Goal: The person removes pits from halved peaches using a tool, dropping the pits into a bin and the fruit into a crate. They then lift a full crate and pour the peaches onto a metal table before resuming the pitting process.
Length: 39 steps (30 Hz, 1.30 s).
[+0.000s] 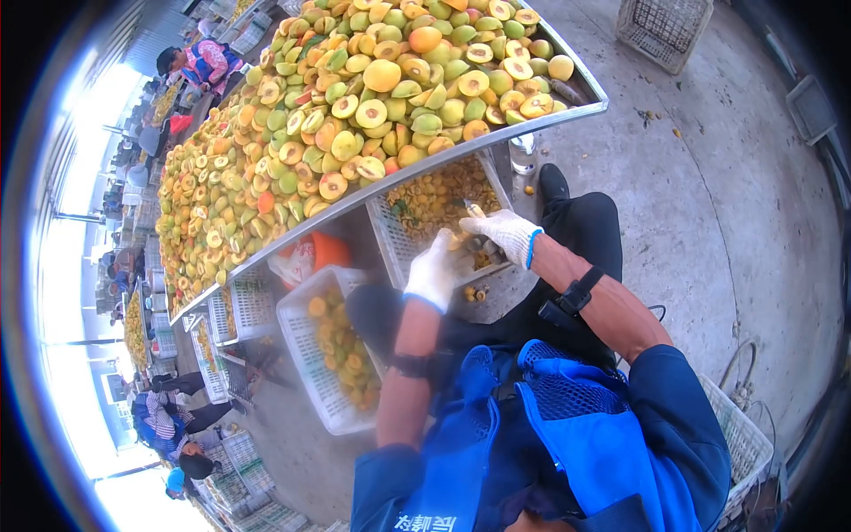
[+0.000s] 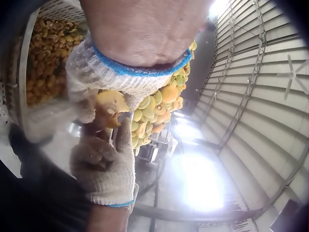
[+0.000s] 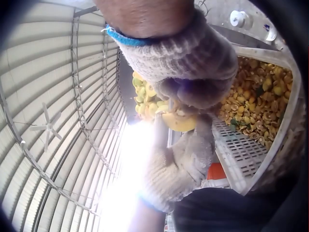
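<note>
Both hands wear white knitted gloves with blue cuffs and meet over a white crate [image 1: 396, 251] of small fruit pieces. The left hand [image 1: 432, 270] pinches a yellow apricot piece [image 3: 179, 123] between thumb and fingers. In the left wrist view the flesh [image 2: 110, 104] looks torn open. Close against it, the right hand [image 1: 505, 235] has its fingers curled around a slim pale object [image 1: 475, 210] that sticks out past the knuckles; I cannot tell its kind. The right palm side is hidden. Beyond the hands, a metal-rimmed table [image 1: 567, 113] bears a big heap of halved apricots [image 1: 355, 115].
A second white crate [image 1: 301, 341] with apricot halves stands by the left knee, near an orange bucket [image 1: 330, 251]. A metal can [image 1: 523, 152] is on the floor by the shoe. An empty crate [image 1: 665, 31] lies at upper right. Other people [image 1: 199, 66] work along the left.
</note>
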Tool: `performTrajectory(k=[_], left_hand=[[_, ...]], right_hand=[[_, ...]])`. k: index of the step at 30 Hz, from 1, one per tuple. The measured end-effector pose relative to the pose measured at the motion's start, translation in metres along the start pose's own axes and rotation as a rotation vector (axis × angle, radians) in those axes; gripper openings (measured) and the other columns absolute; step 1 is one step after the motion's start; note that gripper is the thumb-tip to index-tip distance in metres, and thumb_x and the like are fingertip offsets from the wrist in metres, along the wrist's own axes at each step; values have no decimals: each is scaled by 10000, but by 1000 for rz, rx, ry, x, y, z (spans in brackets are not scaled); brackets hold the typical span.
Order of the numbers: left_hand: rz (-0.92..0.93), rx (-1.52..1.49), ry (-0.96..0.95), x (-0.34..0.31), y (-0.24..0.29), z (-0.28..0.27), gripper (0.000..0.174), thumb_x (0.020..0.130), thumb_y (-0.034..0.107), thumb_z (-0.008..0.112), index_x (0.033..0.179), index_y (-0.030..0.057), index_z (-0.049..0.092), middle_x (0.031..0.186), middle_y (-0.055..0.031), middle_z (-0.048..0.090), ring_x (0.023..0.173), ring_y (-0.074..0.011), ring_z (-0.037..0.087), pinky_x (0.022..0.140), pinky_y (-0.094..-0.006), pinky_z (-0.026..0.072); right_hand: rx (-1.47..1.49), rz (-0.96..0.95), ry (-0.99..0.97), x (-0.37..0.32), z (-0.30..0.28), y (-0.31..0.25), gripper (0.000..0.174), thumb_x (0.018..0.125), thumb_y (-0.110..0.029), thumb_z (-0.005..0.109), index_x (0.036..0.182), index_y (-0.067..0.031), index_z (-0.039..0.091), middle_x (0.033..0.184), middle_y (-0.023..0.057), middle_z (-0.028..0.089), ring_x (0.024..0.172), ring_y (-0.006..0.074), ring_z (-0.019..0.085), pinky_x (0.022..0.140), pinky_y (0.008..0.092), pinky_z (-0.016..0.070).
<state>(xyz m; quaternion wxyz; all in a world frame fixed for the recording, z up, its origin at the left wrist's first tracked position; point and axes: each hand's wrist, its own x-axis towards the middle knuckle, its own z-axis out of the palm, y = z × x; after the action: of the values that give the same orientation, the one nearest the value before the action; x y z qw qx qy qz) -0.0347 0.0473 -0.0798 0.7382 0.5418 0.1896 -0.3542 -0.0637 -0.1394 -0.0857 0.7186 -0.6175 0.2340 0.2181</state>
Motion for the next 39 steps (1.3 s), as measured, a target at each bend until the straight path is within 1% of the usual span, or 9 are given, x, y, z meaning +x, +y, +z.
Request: performTrajectory(k=[4,9,19,24,28,31,33,37,39], left_hand=[[41,40,3,-4,-2,1,423,957,343,694,1215,19,608,1083,-134,678,912,-295,668,785,-455,552],[269,272,52,-1,-6,1,342,947,247,717,1173,5,626,1006,-71,690,837,-193,675,689,-379,571],[373,190,133,-3,-8,8,301,965,218,686,1139,-24,641,957,-91,694,785,-175,674,616,-329,573],[636,285,386,4,-12,17,339,949,305,681,1038,-19,725,901,-77,698,755,-155,625,664,-298,535],[417,166,397,-11,4,35,291,974,271,676,1046,-11,698,904,-52,679,724,-121,594,640,-276,476],[432,74,394,6,-5,29,279,978,251,670,1048,-18,693,934,-56,681,795,-129,605,701,-275,492],[555,-84,269,11,-10,29,338,970,207,661,1194,-45,650,1089,-111,675,987,-178,621,903,-325,502],[613,-90,-21,2,-9,23,506,948,128,692,1383,-52,507,1295,-123,598,1165,-197,577,1014,-330,465],[630,-27,-39,-5,-3,24,525,946,130,698,1395,-53,497,1303,-125,595,1186,-201,568,1028,-330,456]], right_hand=[[-2,-10,-22,6,-1,5,474,861,-430,725,1002,23,722,841,97,678,709,193,589,629,332,458],[126,13,-25,6,1,4,355,868,-335,740,951,10,722,752,66,656,603,171,564,543,317,432],[474,-46,-131,-1,13,-4,162,887,-157,709,972,-38,638,740,36,617,526,95,498,456,256,383],[505,-71,-117,-24,24,-22,163,881,-125,696,996,-69,597,752,34,612,495,71,462,439,240,369],[592,-93,-100,-16,31,-15,175,877,-125,688,1014,-78,589,733,14,592,492,74,470,429,243,376],[669,-97,-72,-20,36,-20,185,882,-112,686,1033,-80,583,724,0,570,491,70,454,438,238,383],[672,-95,-41,-21,34,-22,192,889,-103,687,1046,-80,580,726,-6,559,492,66,442,446,234,388],[764,-205,-185,-22,21,-24,237,915,-76,680,1125,-70,568,762,4,553,525,73,440,490,228,385],[783,-236,-223,-23,15,-24,255,924,-71,676,1153,-66,563,779,9,555,539,78,445,502,227,380]])
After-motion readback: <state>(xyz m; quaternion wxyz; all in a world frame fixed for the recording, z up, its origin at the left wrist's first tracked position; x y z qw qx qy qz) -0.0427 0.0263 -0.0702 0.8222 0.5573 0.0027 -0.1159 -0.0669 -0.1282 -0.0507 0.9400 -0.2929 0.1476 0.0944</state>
